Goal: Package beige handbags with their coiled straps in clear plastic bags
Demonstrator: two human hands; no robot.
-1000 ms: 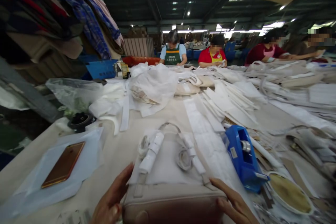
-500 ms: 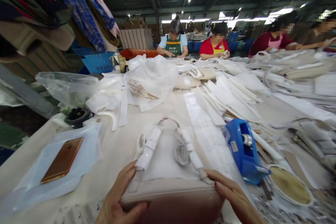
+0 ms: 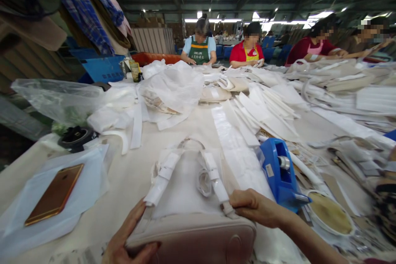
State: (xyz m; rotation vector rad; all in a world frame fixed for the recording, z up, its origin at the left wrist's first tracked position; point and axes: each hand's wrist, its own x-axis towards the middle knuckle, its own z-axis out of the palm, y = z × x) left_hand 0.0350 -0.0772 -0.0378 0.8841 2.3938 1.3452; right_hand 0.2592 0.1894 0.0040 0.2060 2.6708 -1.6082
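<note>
A pale beige handbag (image 3: pixel 198 235) lies on the table in front of me, its base side facing me. White wrapping covers both sides of its handle (image 3: pixel 165 173), and a clear plastic sheet lies over the body. My left hand (image 3: pixel 130 235) grips the near left corner, thumb on the front and fingers over the edge. At the right, my right hand (image 3: pixel 253 206) has its fingers curled closed at the strap tab beside the handle's lower end. A small round plastic-wrapped piece (image 3: pixel 204 182) rests between the handle sides.
A phone (image 3: pixel 55 194) lies on pale sheets at left. A blue tape dispenser (image 3: pixel 281 173) and a bowl of yellowish paste (image 3: pixel 331 212) stand at right. White foam sheets (image 3: pixel 266 111) and a plastic bag (image 3: pixel 176 90) lie beyond. Several people work across the table.
My right hand has shifted from lying along the bag's right corner to a closed grip at the strap tab. The view has turned slightly right. My left hand still holds the left corner.
</note>
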